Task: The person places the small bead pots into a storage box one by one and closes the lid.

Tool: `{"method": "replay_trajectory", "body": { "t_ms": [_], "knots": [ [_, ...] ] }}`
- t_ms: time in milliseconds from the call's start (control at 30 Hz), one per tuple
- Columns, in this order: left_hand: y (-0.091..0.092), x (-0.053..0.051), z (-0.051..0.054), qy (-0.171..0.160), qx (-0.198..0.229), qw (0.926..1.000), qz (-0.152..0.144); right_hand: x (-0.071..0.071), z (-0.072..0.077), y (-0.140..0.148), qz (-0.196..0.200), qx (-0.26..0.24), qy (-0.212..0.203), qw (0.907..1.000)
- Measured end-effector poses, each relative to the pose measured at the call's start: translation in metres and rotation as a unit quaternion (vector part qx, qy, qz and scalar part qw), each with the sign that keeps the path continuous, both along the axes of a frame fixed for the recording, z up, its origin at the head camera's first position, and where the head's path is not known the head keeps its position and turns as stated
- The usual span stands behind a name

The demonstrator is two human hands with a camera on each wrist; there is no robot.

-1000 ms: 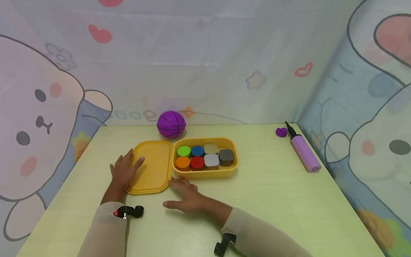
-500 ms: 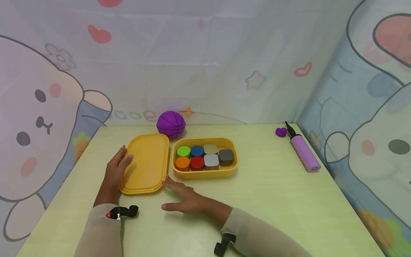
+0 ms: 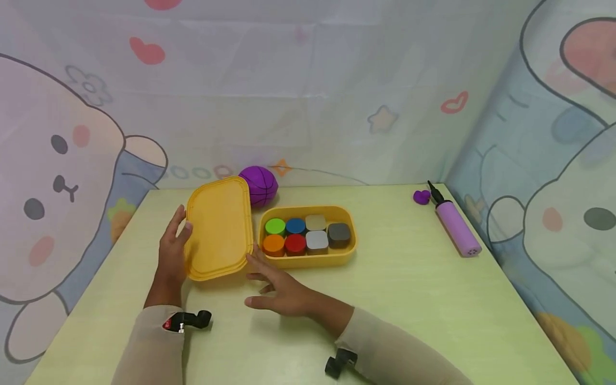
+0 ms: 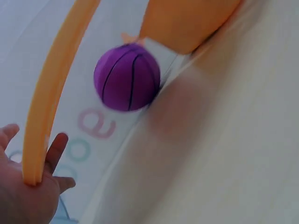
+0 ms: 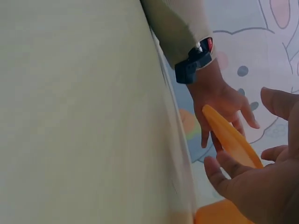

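Note:
A yellow lid [image 3: 218, 230] is raised off the table and tilted, its far edge overlapping the purple ball [image 3: 262, 187]. My left hand [image 3: 170, 246] supports its left edge; in the left wrist view that edge of the lid [image 4: 56, 88] lies against the palm between spread, fairly straight fingers. At the near right corner, the extended fingertips of my right hand [image 3: 281, 291] touch the rim, thumb apart. To the right sits a yellow box [image 3: 308, 262] holding several colored-top pieces: green, blue, beige, orange, red, white and dark grey.
A purple hand pump [image 3: 457, 230] with a black nozzle lies near the table's right edge. Beside its tip is a small purple heart-shaped item [image 3: 421, 197]. A printed cloth [image 3: 308, 107] with cartoon figures stands behind and at both sides.
Both hands have lifted the lid from lying on the table into a raised tilt, shifting it left, then upward. It now hides part of the ball. The box has stayed still.

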State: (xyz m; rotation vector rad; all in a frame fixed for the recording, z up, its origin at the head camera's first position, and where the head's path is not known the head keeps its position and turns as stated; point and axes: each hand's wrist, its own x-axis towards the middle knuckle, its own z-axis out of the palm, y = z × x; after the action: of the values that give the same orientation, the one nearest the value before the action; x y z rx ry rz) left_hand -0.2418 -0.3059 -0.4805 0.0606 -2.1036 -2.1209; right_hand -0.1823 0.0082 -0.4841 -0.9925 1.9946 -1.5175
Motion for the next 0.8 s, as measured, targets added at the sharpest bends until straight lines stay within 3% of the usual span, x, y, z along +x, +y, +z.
{"method": "replay_trajectory", "body": {
  "t_ms": [167,300,400,633,800],
  "knots": [
    [0.026,0.005,0.012,0.009,0.055,0.9983,-0.017,-0.006,0.009,0.006,-0.021,-0.051,-0.027,0.9981],
    [0.053,0.008,0.021,0.028,0.103,0.9943,-0.012,-0.015,0.018,0.017,-0.045,-0.083,-0.045,0.9946],
    [0.075,0.01,0.027,0.039,0.111,0.9929,0.013,-0.021,0.023,0.026,-0.062,-0.108,-0.06,0.9904],
    [0.128,0.017,0.03,0.082,0.079,0.989,0.094,-0.028,0.03,0.041,-0.11,-0.184,-0.103,0.9714],
    [0.161,0.023,0.034,0.097,0.1,0.9825,0.124,-0.034,0.034,0.049,-0.161,-0.201,-0.07,0.9637]
  ]
}}
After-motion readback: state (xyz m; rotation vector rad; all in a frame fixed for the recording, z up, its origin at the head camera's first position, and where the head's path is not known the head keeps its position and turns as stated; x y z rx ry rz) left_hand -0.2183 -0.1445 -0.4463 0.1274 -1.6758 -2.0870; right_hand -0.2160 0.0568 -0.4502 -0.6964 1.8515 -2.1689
